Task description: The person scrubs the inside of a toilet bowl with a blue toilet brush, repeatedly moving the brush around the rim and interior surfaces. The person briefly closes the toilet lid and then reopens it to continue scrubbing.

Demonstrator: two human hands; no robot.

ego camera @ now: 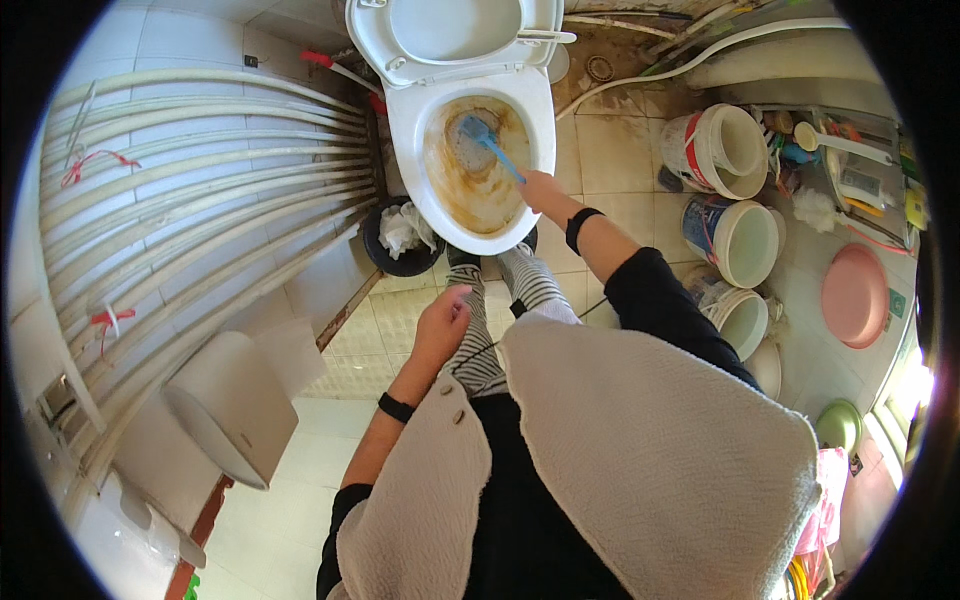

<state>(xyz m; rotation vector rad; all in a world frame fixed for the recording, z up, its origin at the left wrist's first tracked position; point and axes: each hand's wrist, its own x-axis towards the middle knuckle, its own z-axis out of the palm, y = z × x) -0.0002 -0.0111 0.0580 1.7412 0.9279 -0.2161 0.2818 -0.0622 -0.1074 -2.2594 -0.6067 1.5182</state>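
My right hand [541,193] is closed around the handle of a blue toilet brush [491,146], held over the right part of the toilet bowl. The brush head is down inside the white ceramic toilet [415,161], in cloudy, foamy-looking liquid at the back of the bowl. Brown stains mark the bowl's inner wall. The toilet's seat and lid [455,30] are raised. My left hand [444,322] hangs in front of the toilet, above my striped trouser leg, fingers loosely curled and holding nothing that I can see.
A black bin [373,251] with crumpled paper stands left of the toilet. White pipes [225,172] line the left wall. At right are several buckets [752,244], a pink basin [854,295] and a cluttered rack [862,180]. A white hose [720,43] runs behind.
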